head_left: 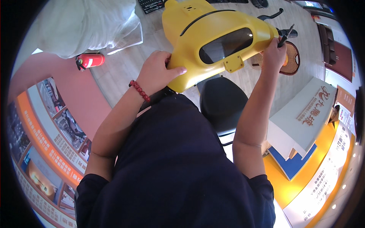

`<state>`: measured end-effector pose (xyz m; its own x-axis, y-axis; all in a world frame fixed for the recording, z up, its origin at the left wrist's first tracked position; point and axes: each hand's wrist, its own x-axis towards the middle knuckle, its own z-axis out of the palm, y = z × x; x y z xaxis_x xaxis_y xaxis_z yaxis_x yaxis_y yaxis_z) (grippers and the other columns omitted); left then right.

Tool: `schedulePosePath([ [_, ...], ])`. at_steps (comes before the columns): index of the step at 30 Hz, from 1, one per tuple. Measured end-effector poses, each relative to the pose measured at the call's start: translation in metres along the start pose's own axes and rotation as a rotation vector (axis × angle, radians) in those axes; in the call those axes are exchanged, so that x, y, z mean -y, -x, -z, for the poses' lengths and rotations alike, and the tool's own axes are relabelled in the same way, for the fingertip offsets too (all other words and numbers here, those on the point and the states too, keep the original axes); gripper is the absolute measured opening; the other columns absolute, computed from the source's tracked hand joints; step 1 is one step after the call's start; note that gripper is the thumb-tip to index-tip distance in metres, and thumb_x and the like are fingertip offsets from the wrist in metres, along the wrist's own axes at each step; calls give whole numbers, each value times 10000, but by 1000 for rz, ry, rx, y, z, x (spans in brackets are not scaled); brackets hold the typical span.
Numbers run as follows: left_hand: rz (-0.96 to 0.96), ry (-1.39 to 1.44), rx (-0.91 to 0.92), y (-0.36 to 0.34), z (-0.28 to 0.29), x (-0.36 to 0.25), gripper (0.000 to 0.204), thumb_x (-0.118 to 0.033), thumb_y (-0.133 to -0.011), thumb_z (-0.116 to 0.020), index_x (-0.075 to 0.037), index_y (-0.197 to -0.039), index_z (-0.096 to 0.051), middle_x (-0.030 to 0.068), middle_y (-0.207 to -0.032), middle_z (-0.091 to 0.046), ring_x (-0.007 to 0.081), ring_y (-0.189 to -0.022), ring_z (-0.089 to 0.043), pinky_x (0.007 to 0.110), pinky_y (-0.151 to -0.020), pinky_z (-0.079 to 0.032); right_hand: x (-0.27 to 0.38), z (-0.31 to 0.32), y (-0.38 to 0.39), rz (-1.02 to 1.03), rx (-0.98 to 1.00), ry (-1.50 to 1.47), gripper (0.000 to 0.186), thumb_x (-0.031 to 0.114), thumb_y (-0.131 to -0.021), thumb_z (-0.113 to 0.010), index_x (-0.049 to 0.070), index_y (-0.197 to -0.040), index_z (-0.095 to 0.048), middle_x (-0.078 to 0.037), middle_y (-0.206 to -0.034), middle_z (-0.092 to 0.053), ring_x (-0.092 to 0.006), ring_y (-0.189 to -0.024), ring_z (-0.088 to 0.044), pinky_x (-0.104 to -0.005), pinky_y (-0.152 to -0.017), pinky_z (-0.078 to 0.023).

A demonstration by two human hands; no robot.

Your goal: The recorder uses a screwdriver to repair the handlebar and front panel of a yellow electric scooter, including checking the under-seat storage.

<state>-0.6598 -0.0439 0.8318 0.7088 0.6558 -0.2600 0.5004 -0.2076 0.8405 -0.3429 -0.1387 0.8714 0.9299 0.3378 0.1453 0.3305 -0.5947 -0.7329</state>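
The yellow plastic handlebar cover [213, 49] of a scooter stands in front of me, with a dark oval display window [226, 45] and a small yellow bracket [233, 64] on its near edge. My left hand [156, 71] grips its left side. The thumb lies on top, and the other fingers curl over the far edge, partly hidden. At the cover's right end, my right hand [274, 54] is closed around a thin dark rod-like tool [282, 40] that points up and right; its exact kind is unclear. Just beyond are a black brake lever [273, 15] and a handlebar grip [292, 33].
A black scooter seat [222, 102] is below the cover. Behind it on the right stands a woven chair [291, 59]. At left are a red fire extinguisher [91, 60] and white sheeting [83, 26]. A white counter [302, 114] is at right; picture panels [49, 152] stand lower left.
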Motion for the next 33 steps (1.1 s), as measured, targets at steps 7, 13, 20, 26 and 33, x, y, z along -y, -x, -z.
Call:
schedulePosePath([
  [7,2,-93,61,4,0,-8,413,-305,-697,-687,53,-890,-618,183,-841,-581,302,-890,-561,371,-758,-453,-8,2,-2,29,1,-118,363,231,-858,-468,-19,-1104,-562,-218,-1040,-606,-328,-1034,-562,-392,-880,-425],
  [13,32,-21,50,10,-3,-10,411,-260,-739,-666,48,-999,-587,195,-924,-609,294,-850,-604,343,-736,-485,-5,4,-1,24,26,-64,328,251,-877,-503,2,-1084,-561,-117,-927,-630,-193,-768,-639,-306,-639,-521],
  [20,168,186,101,20,-10,-11,471,-154,-776,-674,65,-1152,-494,74,-919,-555,128,-810,-551,256,-730,-465,-9,10,-1,69,39,-99,336,246,-867,-507,23,-1103,-595,-132,-921,-649,-217,-779,-653,-325,-656,-515],
  [26,274,51,245,1,-1,-24,505,-237,-764,-712,75,-1114,-524,77,-912,-570,145,-831,-556,273,-729,-456,-9,10,-4,53,38,-125,337,254,-862,-497,19,-1089,-580,-203,-931,-624,-318,-850,-608,-391,-725,-481],
  [33,248,86,258,-16,0,-32,584,-397,-770,-691,120,-1023,-591,152,-932,-638,175,-818,-596,291,-720,-465,-28,13,-2,-4,146,-238,364,269,-877,-525,38,-1156,-561,-105,-863,-632,-170,-702,-618,-302,-652,-523],
])
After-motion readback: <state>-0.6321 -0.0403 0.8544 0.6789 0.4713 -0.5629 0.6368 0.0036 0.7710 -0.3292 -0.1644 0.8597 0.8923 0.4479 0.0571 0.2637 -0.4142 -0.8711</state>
